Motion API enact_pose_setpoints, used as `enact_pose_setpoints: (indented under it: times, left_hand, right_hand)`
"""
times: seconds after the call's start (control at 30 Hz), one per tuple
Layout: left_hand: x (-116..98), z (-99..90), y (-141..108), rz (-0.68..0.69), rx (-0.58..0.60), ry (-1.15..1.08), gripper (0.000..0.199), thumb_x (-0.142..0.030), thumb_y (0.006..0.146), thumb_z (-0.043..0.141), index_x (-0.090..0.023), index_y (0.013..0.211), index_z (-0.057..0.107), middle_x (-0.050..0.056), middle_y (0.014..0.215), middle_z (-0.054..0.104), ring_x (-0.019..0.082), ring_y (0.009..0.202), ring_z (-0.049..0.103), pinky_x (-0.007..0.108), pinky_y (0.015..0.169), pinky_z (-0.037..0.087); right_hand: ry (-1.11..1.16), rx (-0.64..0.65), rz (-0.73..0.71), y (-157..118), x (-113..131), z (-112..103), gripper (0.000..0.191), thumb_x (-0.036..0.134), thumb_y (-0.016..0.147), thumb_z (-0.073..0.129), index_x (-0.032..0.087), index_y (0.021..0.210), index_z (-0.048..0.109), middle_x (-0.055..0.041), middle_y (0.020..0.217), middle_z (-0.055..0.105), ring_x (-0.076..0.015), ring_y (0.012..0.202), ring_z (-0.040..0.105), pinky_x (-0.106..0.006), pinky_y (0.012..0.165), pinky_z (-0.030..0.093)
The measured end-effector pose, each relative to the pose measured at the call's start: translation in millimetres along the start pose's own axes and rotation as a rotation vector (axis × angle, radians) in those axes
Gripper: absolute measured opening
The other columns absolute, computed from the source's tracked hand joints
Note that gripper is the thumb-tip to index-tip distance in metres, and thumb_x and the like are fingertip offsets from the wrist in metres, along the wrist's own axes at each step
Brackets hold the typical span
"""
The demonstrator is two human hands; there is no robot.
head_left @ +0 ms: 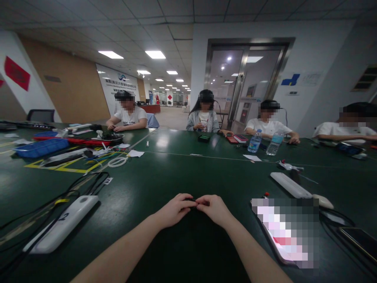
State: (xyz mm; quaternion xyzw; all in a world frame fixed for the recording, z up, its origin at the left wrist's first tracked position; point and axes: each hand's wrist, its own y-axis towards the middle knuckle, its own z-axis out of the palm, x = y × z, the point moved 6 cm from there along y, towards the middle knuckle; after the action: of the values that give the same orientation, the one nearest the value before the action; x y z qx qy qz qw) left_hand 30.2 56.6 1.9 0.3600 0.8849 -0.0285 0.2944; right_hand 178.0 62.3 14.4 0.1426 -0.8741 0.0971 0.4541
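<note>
Green worktop [132,184] carried blue tray [44,151], coiled white tube [117,166] far left — white unit [66,222] marked 2 nearer. Right side: two bottles [274,144] stood farther back — white bar [290,185], lit-screen device [277,232] closer.

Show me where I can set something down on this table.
Bare green table lies between the white box marked 2 and the left hand; a narrower gap separates the right hand from the lit screen. Also bare: just beyond both hands. Crowded: around the blue tray and beside the black phone.
</note>
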Motion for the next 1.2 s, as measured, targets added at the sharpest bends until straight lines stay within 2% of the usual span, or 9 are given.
enact_pose_setpoints:
  times: [0.27, 0.4, 0.47, 0.57, 0.73, 0.83, 0.9, 1.0, 1.2]
  left_hand:
    - [-4.8, 2.4, 0.5, 0.023, 0.018, 0.064, 0.038, -0.017, 0.087, 0.047, -0.035, 0.117, 0.059, 0.0, 0.136, 0.041, 0.021, 0.124, 0.04, 0.038, 0.102, 0.036]
    - [-0.3, -4.3, 1.4, -0.008, -0.031, 0.195, 0.038, -0.019, 0.088, 0.043, -0.034, 0.12, 0.057, 0.001, 0.134, 0.044, 0.02, 0.119, 0.045, 0.037, 0.1, 0.039]
    - [14.4, -14.8, -0.5, -0.093, -0.081, 0.292, 0.038, -0.019, 0.088, 0.043, -0.035, 0.12, 0.057, 0.001, 0.131, 0.046, 0.019, 0.114, 0.049, 0.037, 0.097, 0.04]
    - [51.4, -40.6, -11.3, -0.308, -0.168, 0.384, 0.038, -0.023, 0.088, 0.041, -0.035, 0.121, 0.057, 0.001, 0.13, 0.048, 0.018, 0.105, 0.055, 0.034, 0.093, 0.043]
    - [119.4, -92.8, -56.0, -0.815, -0.329, 0.439, 0.04, -0.026, 0.088, 0.037, -0.031, 0.123, 0.056, 0.005, 0.128, 0.05, 0.022, 0.105, 0.056, 0.035, 0.086, 0.046]
    - [141.8, -113.8, -89.0, -1.127, -0.478, 0.43, 0.04, -0.033, 0.087, 0.038, -0.034, 0.123, 0.056, 0.007, 0.128, 0.052, 0.03, 0.108, 0.055, 0.044, 0.085, 0.045]
    - [147.2, -119.9, -103.6, -1.249, -0.565, 0.433, 0.04, -0.039, 0.086, 0.04, -0.036, 0.122, 0.056, 0.007, 0.128, 0.053, 0.035, 0.109, 0.053, 0.05, 0.086, 0.042]
    - [151.5, -120.4, -110.7, -1.279, -0.632, 0.429, 0.04, -0.04, 0.085, 0.04, -0.035, 0.121, 0.057, 0.009, 0.127, 0.054, 0.037, 0.109, 0.052, 0.05, 0.086, 0.041]
    - [165.1, -117.0, -107.6, -1.163, -0.714, 0.441, 0.041, -0.029, 0.084, 0.042, -0.023, 0.12, 0.06, 0.016, 0.116, 0.057, 0.031, 0.106, 0.054, 0.04, 0.087, 0.043]
  right_hand:
    - [-0.137, 0.024, 0.045, 1.9, -10.3, -0.6, 0.018, 0.025, 0.069, 0.067, 0.024, 0.088, 0.07, -0.0018, 0.093, 0.06, -0.0172, 0.083, 0.056, -0.03, 0.073, 0.044]
    - [-0.114, 0.007, 0.082, 6.9, -22.0, -3.4, 0.031, 0.031, 0.073, 0.065, 0.025, 0.103, 0.066, -0.0017, 0.089, 0.058, -0.0168, 0.079, 0.054, -0.03, 0.07, 0.043]
    - [-0.051, -0.016, 0.089, 10.1, -30.0, -7.3, 0.033, 0.034, 0.076, 0.061, 0.023, 0.108, 0.063, -0.002, 0.087, 0.058, -0.0167, 0.079, 0.055, -0.03, 0.07, 0.044]
    - [0.04, -0.069, 0.091, 14.2, -44.0, -17.8, 0.031, 0.033, 0.08, 0.057, 0.021, 0.108, 0.062, -0.0027, 0.09, 0.06, -0.0163, 0.082, 0.057, -0.03, 0.074, 0.045]
    - [-0.033, -0.279, 0.175, 15.1, -68.0, -45.4, 0.025, 0.027, 0.08, 0.054, 0.019, 0.101, 0.064, -0.0034, 0.089, 0.063, -0.0175, 0.084, 0.06, -0.031, 0.076, 0.046]
    - [-0.038, -0.348, 0.204, 13.8, -74.8, -53.6, 0.024, 0.027, 0.08, 0.053, 0.019, 0.1, 0.064, -0.004, 0.094, 0.065, -0.0182, 0.088, 0.061, -0.031, 0.079, 0.046]
    - [-0.036, -0.35, 0.201, 13.6, -75.8, -54.3, 0.024, 0.027, 0.08, 0.053, 0.02, 0.101, 0.064, -0.004, 0.096, 0.066, -0.0186, 0.09, 0.061, -0.031, 0.079, 0.046]
    - [-0.052, -0.335, 0.191, 13.4, -74.6, -53.0, 0.024, 0.028, 0.08, 0.054, 0.02, 0.1, 0.065, -0.0036, 0.095, 0.067, -0.0188, 0.09, 0.062, -0.031, 0.079, 0.046]
    - [-0.058, -0.323, 0.202, 10.7, -70.5, -51.8, 0.025, 0.027, 0.08, 0.053, 0.021, 0.101, 0.065, -0.0035, 0.094, 0.067, -0.0186, 0.087, 0.062, -0.031, 0.076, 0.047]
